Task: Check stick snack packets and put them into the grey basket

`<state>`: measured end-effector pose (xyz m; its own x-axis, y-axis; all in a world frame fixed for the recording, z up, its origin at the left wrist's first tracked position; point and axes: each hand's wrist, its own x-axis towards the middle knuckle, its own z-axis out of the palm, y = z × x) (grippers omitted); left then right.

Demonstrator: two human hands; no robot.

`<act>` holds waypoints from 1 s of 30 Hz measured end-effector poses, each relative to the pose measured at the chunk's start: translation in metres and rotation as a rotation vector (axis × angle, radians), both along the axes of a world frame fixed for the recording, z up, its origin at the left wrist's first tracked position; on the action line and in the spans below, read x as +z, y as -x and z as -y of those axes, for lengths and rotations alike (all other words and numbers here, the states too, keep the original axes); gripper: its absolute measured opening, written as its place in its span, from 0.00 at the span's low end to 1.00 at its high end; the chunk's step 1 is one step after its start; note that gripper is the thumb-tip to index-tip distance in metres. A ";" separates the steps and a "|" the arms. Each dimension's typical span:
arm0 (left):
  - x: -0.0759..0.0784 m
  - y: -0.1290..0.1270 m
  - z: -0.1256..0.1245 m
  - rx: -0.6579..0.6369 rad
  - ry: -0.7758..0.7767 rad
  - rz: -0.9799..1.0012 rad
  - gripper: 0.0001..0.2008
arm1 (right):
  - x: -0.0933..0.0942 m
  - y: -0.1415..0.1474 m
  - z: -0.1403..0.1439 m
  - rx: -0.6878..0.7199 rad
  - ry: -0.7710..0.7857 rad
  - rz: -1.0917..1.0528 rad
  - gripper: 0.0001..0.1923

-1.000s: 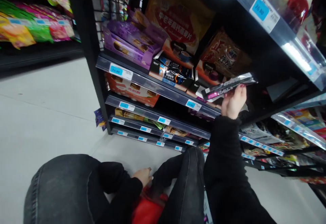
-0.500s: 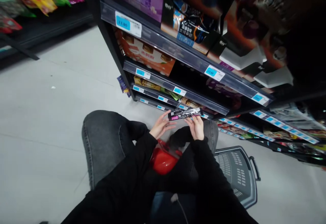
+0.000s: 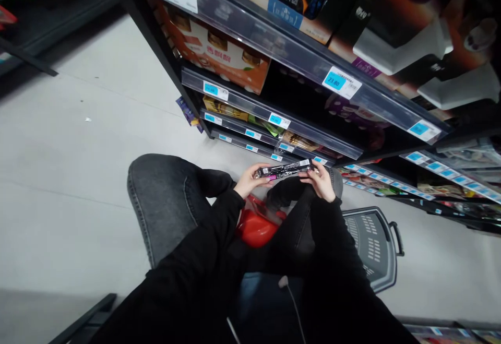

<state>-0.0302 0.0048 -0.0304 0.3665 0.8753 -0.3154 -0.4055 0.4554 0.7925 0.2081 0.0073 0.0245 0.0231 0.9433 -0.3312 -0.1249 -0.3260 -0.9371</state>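
Head view: you hold a slim black packet (image 3: 282, 169) level between both hands, just above your knees. Your left hand (image 3: 250, 179) pinches its 9 o'clock end; your right hand (image 3: 321, 179) grips the 3 o'clock end, fingers curled over the top edge.

The packet is thin and glossy, held at the ends only. If either pinch loosens it could tip and drop onto the red object (image 3: 256, 227) in your lap or the floor (image 3: 70, 166). Squeezing inward could buckle or crease it.

A grey basket (image 3: 371, 245) sits on the floor at 4 o'clock, close beside your right leg; a careless elbow or knee could knock it.

The shelf edge (image 3: 274, 51) with price tags (image 3: 341, 82) overhangs at 12 o'clock; rising abruptly risks striking it.
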 end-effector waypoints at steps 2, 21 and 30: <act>-0.001 0.000 0.001 -0.016 -0.010 -0.036 0.27 | -0.003 -0.002 0.001 0.000 0.002 0.000 0.23; 0.005 0.004 -0.001 0.088 -0.237 -0.494 0.19 | -0.006 -0.003 -0.001 0.016 -0.034 0.002 0.24; -0.002 0.002 -0.002 0.184 -0.071 -0.161 0.23 | -0.010 0.002 0.004 0.095 -0.092 0.113 0.11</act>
<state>-0.0322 0.0064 -0.0323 0.1487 0.9448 -0.2919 -0.3420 0.3261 0.8813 0.2065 0.0036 0.0147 -0.0352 0.9692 -0.2438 0.0106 -0.2436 -0.9698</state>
